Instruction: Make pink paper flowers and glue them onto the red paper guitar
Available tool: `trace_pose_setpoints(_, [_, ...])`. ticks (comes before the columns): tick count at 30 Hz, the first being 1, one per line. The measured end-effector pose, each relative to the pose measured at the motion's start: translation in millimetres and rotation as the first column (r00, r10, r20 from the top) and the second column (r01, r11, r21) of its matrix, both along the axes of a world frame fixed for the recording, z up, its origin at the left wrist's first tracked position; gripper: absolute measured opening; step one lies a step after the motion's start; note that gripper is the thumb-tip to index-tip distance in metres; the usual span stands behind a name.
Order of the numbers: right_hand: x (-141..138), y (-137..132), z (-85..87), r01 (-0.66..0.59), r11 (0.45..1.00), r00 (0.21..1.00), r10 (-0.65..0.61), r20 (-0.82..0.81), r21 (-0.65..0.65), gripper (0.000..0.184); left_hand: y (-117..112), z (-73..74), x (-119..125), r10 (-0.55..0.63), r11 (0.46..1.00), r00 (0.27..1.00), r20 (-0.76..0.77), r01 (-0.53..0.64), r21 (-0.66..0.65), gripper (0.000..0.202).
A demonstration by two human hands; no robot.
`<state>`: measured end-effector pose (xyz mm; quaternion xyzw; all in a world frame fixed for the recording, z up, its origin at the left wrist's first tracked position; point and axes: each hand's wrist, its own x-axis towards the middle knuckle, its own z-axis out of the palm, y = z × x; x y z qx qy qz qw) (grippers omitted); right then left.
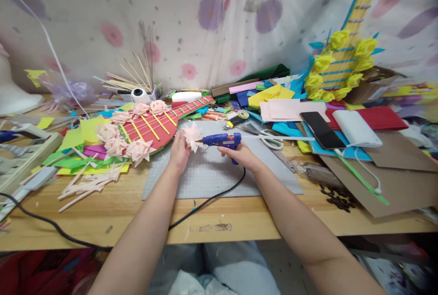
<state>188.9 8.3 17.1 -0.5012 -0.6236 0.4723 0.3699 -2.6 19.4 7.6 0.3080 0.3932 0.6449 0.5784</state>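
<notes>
My left hand (pixel 179 152) is closed on a pale pink paper flower (pixel 192 136), held above the grey cutting mat (pixel 219 185). In my right hand (pixel 242 154) is a blue hot glue gun (pixel 221 139), its nozzle pointing left at the flower's edge; whether the tip touches the petals I cannot tell. A long white glue stick (pixel 278 138) sticks out of the gun's back, and its black cord (pixel 212 202) runs down to the left. Just left of my hands lies a red paper guitar (pixel 148 130) with yellow strips and several pink paper roses (pixel 139 150).
Pink paper scraps (pixel 91 181) and coloured sheets lie at left. Scissors (pixel 270 140), a utility knife (pixel 237 119), a phone (pixel 323 130), a white power bank (pixel 357 129) and cardboard (pixel 390 181) are at right. A yellow paper guitar (pixel 342 64) stands behind.
</notes>
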Motion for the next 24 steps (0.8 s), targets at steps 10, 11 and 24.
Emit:
trace_pose_setpoints(10, [15.7,20.0,-17.3,0.148,0.976,0.848,-0.208,-0.487,-0.159,0.038,-7.4,38.0,-26.0,-0.014,0.999,0.977,0.214,0.002,0.054,0.023])
trace_pose_setpoints(11, [16.6,22.0,-18.8,0.167,0.972,0.837,-0.229,-0.496,-0.166,0.039,-7.7,44.0,-32.1,-0.010,0.997,0.981,0.192,-0.006,0.080,0.023])
trace_pose_setpoints(24, [17.6,26.7,-25.2,0.211,0.962,0.786,-0.274,-0.554,-0.176,0.036,1.1,100.5,-102.0,0.074,0.923,0.461,-0.884,0.303,0.236,0.067])
